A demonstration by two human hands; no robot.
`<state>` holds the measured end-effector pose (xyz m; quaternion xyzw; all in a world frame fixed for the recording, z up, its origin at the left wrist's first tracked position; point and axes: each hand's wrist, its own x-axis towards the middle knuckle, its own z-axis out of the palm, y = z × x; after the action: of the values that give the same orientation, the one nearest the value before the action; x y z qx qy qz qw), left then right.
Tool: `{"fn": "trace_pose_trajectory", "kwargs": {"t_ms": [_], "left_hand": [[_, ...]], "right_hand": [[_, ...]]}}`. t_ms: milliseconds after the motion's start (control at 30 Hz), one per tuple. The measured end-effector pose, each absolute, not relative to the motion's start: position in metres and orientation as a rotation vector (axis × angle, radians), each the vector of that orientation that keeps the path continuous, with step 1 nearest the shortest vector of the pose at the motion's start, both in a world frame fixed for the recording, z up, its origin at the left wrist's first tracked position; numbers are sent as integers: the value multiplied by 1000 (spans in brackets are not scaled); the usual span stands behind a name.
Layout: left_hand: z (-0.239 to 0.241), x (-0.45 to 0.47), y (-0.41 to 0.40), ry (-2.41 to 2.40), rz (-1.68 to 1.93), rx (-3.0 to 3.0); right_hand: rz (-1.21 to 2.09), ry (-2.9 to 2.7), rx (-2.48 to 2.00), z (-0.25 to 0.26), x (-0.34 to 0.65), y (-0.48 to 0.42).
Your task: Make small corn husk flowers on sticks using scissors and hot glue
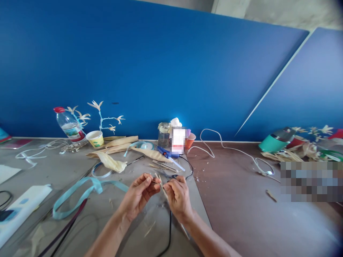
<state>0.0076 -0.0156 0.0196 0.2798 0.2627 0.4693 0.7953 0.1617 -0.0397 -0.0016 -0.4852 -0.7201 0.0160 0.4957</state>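
Close together over the middle of the table, both my hands work on thin pale strips. My left hand (142, 192) pinches a fine strand between thumb and forefinger; its other fingers are loosely curled. Closed around several narrow pale strips (160, 181), my right hand (179, 198) keeps them slanting up between the two hands. Just behind it lie dark-handled scissors (174, 176), partly hidden. A blue glue gun (166, 153) rests farther back beside dried corn husks (152, 154) and several thin sticks (164, 166). Whether the strips are husk or wood I cannot tell.
Light blue ribbon (63, 210) loops at left, near a white power strip (26, 210). Behind stand a yellow paper cup (94, 138), a plastic bottle (69, 125), husk flowers (100, 117) and a glass jar (164, 135). A black cable (170, 232) runs under my hands.
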Motion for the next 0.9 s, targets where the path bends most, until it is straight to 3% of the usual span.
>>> {"fn": "trace_pose_trajectory", "kwargs": {"t_ms": [433,900], "left_hand": [[21,10,-15,597,1084,574],[18,5,-10,601,1078,446]], "right_hand": [[272,-1654,-1206,-5,156,-43],[-109,-1849,-938,4,166,-37]]}}
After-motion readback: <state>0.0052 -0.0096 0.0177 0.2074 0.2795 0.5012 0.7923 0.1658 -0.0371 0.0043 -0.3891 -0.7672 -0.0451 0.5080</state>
